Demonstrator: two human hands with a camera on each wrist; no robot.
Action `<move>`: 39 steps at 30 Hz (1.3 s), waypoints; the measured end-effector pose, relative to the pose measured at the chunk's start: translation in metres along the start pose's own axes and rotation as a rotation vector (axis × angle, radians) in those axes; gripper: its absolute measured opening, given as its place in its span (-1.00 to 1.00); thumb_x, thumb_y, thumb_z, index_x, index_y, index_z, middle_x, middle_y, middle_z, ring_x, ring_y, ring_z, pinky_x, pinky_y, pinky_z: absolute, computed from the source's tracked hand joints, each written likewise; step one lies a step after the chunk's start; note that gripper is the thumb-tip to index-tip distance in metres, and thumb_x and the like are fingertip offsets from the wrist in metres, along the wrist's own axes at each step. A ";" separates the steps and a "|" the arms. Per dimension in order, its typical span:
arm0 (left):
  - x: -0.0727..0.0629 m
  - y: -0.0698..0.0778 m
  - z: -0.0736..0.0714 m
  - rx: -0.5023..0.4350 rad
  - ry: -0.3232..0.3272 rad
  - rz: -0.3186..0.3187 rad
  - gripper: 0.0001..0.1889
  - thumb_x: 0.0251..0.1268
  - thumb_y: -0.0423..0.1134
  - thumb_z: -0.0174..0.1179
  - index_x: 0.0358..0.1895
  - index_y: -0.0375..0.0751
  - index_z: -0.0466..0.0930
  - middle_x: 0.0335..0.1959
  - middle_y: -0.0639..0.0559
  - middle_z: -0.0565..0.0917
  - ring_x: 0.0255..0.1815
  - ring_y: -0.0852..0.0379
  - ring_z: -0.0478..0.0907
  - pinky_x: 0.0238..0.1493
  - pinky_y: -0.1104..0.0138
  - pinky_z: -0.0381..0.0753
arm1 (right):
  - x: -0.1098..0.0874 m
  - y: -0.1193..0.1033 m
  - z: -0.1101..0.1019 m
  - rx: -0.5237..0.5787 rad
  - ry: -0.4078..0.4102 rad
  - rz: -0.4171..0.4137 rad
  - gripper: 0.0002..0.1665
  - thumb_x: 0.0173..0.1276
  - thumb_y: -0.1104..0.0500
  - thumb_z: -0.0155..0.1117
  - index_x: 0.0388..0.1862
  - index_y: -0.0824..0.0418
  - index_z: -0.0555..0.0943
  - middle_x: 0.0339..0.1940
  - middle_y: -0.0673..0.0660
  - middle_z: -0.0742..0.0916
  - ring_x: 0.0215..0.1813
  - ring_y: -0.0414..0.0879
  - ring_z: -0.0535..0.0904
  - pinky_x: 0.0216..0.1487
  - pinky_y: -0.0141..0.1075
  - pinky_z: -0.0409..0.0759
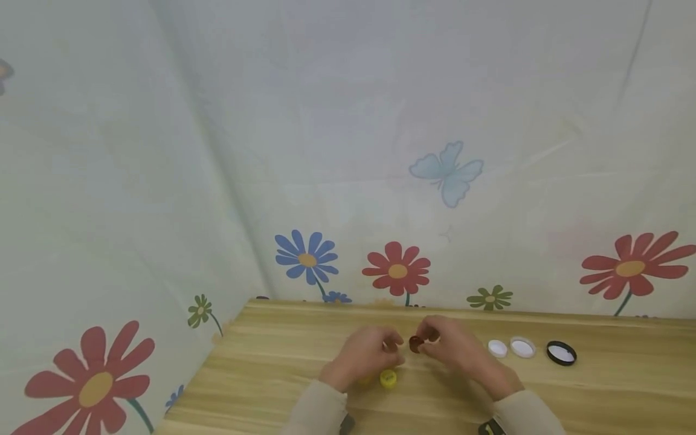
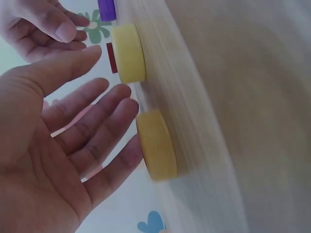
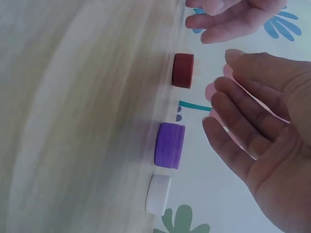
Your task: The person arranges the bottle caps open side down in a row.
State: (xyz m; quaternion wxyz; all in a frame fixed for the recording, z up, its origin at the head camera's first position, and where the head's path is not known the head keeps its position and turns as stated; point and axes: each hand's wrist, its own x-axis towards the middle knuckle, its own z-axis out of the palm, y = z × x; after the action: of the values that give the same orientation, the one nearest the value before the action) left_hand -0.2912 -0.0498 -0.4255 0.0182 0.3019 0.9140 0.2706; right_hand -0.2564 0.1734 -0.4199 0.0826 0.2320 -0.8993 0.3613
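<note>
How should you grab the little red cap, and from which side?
Probably pinch opposite sides of the red cap's round wall, coming down from above: it sits low and flat on the table, nothing covers its top, and the purple cap stands apart, leaving finger room.

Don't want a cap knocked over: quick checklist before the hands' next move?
1. Right hand empty: ok, fingers apart, nothing held in its wrist view.
2. Left hand empty: ok, fingers relaxed.
3. Red cap resting on the table: ok.
4. Left fingers clear of the orange cap: cannot tell, one fingertip meets its edge in the left wrist view.
5. Purple cap visible from the head: not ok, only the wrist views show it.
</note>
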 end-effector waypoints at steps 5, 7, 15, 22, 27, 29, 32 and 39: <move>0.007 0.004 0.004 0.008 0.035 -0.021 -0.70 0.24 -0.19 0.52 0.01 -0.16 0.79 -0.24 0.13 0.77 -0.24 0.29 0.62 -0.09 0.31 0.64 | 0.002 0.002 0.001 -0.071 0.029 -0.004 -0.83 0.29 0.32 0.57 -0.21 0.18 0.72 -0.19 0.03 0.79 -0.04 0.13 0.72 0.04 0.07 0.69; 0.009 0.006 0.005 0.010 0.048 -0.019 -0.68 0.22 -0.22 0.52 0.02 -0.18 0.79 -0.22 0.12 0.78 -0.24 0.28 0.64 -0.09 0.31 0.64 | 0.003 0.003 0.002 -0.079 0.029 -0.003 -0.80 0.27 0.33 0.59 -0.20 0.20 0.72 -0.15 0.07 0.79 0.00 0.16 0.72 0.08 0.11 0.68; 0.016 0.009 0.011 -0.008 0.045 0.009 -0.68 0.24 -0.30 0.49 0.06 -0.23 0.78 -0.17 0.07 0.81 -0.18 0.25 0.68 -0.02 0.32 0.64 | 0.008 0.008 0.009 -0.115 0.002 -0.036 -0.74 0.21 0.34 0.60 -0.15 0.26 0.73 -0.14 0.12 0.81 -0.01 0.15 0.73 0.08 0.07 0.68; 0.015 0.009 0.011 -0.065 0.026 -0.015 -0.71 0.24 -0.33 0.51 0.03 -0.25 0.79 -0.16 0.04 0.81 -0.17 0.21 0.69 -0.02 0.32 0.65 | 0.010 0.013 0.013 -0.088 -0.029 -0.039 -0.79 0.19 0.39 0.53 -0.22 0.23 0.70 -0.29 0.00 0.76 -0.22 -0.14 0.63 -0.10 -0.14 0.66; 0.012 0.007 0.010 -0.108 0.026 -0.046 -0.72 0.23 -0.33 0.52 0.01 -0.23 0.80 -0.17 0.04 0.81 -0.16 0.20 0.68 0.01 0.28 0.65 | 0.010 0.016 0.014 -0.046 -0.038 0.007 -0.81 0.20 0.40 0.49 -0.27 0.18 0.70 -0.30 -0.01 0.77 -0.21 -0.15 0.64 -0.09 -0.13 0.66; 0.011 0.007 0.009 -0.123 0.019 -0.051 -0.72 0.24 -0.34 0.51 0.01 -0.22 0.81 -0.17 0.05 0.81 -0.17 0.21 0.67 0.01 0.28 0.65 | 0.009 0.016 0.014 -0.043 -0.036 0.026 -0.80 0.19 0.41 0.48 -0.27 0.18 0.69 -0.30 -0.01 0.77 -0.21 -0.15 0.63 -0.09 -0.11 0.66; 0.011 0.007 0.008 -0.142 0.007 -0.061 -0.73 0.25 -0.36 0.51 0.01 -0.21 0.81 -0.17 0.06 0.81 -0.20 0.23 0.65 -0.01 0.29 0.65 | 0.009 0.014 0.014 -0.039 -0.035 0.045 -0.80 0.19 0.40 0.49 -0.27 0.18 0.69 -0.31 -0.03 0.75 -0.23 -0.16 0.62 -0.11 -0.10 0.66; 0.011 0.006 0.008 -0.170 -0.012 -0.079 -0.74 0.27 -0.37 0.50 0.01 -0.21 0.81 -0.17 0.09 0.80 -0.25 0.26 0.62 -0.07 0.32 0.65 | 0.010 0.012 0.013 -0.040 -0.040 0.078 -0.80 0.21 0.40 0.50 -0.26 0.19 0.68 -0.36 -0.03 0.72 -0.27 -0.15 0.60 -0.15 -0.12 0.65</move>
State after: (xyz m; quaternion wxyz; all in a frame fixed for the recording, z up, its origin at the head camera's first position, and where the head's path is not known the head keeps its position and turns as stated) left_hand -0.2949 -0.0358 -0.4275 0.0600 0.2645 0.8988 0.3444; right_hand -0.2703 0.1683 -0.4338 0.0549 0.2025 -0.9161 0.3417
